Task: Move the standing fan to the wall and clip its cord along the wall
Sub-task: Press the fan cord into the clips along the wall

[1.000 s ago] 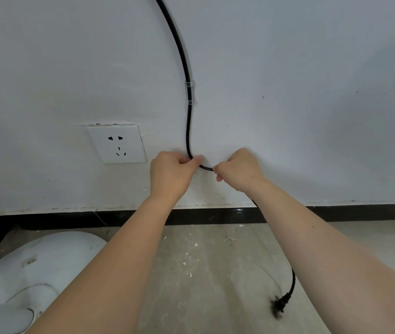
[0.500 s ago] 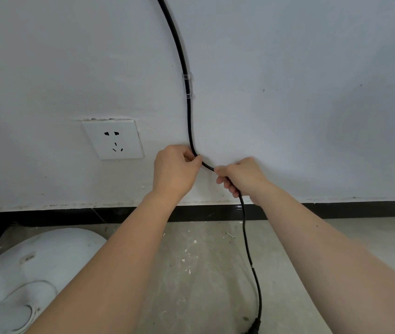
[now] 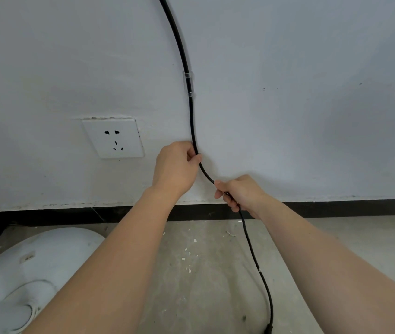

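1. Head view: Pinched the black cord [image 3: 192, 121] between the thumb and curled fingers of the left hand [image 3: 174, 167], low on the white wall [image 3: 288, 116], just right of the wall socket [image 3: 113, 138].
2. Gripped the same cord lower down in the right hand [image 3: 242, 191], fingers closed round it just above the dark skirting board [image 3: 336, 208]. Let the slack trail across the concrete floor [image 3: 191, 261] to the plug [image 3: 269, 330] at the bottom edge.
3. Found the cord already seated in one clear clip [image 3: 188, 83], well above both hands.
4. Showed only the white fan base [image 3: 35, 261] at lower left, close to the wall.
5. Appeared to be lining up the run below the clip for a further fixing point. Showed no second clip in either hand.
6. Called for a flat press against the wall with the left hand and a gentle, even draw with the right. Risked tearing the seated clip loose with too hard a pull. Needed enough slack for the plug to reach the socket.
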The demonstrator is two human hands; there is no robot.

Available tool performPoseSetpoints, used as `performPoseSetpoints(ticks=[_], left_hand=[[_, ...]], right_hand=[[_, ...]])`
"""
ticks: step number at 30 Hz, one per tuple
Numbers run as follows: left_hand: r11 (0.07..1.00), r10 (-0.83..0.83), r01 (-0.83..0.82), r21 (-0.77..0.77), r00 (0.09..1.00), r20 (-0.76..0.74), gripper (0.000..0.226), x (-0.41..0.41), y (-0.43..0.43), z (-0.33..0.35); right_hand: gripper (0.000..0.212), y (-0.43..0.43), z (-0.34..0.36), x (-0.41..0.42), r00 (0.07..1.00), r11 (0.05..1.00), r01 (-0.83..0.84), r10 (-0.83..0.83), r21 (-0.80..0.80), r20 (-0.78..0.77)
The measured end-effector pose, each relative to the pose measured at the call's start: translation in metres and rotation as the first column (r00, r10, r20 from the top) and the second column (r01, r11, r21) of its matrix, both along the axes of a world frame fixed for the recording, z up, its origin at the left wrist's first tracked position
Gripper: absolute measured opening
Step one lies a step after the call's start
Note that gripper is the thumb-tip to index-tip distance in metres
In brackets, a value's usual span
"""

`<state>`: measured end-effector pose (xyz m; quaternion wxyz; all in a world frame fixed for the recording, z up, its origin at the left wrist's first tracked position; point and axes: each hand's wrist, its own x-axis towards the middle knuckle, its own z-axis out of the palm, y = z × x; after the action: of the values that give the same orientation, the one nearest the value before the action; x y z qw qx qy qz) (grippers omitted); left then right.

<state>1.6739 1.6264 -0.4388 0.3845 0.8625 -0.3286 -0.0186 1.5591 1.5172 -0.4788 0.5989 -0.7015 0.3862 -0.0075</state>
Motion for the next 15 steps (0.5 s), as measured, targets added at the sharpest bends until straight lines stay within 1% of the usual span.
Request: performPoseSetpoints(ticks=[7, 11, 15], left_hand=[[1.0, -0.016, 0.016, -0.005, 1.0, 0.0, 0.018, 0.001, 0.0, 0.001], [0.999, -0.028, 0.028, -0.015, 1.0, 0.005, 0.018, 0.0, 0.001, 0.001], [0.999, -0.032, 0.031, -0.028, 0.999, -0.014, 0.018, 0.001, 0.002, 0.001]], right_hand=[[0.042, 0.007, -0.004, 0.015, 0.997, 0.98, 0.071, -0.075, -0.185, -0.012], [0.042, 0.01, -0.003, 0.02, 0.993, 0.967, 0.103, -0.112, -0.231, -0.026], [0.041, 0.016, -0.005, 0.024, 0.993, 0.975, 0.104, -0.113, -0.199, -0.033]])
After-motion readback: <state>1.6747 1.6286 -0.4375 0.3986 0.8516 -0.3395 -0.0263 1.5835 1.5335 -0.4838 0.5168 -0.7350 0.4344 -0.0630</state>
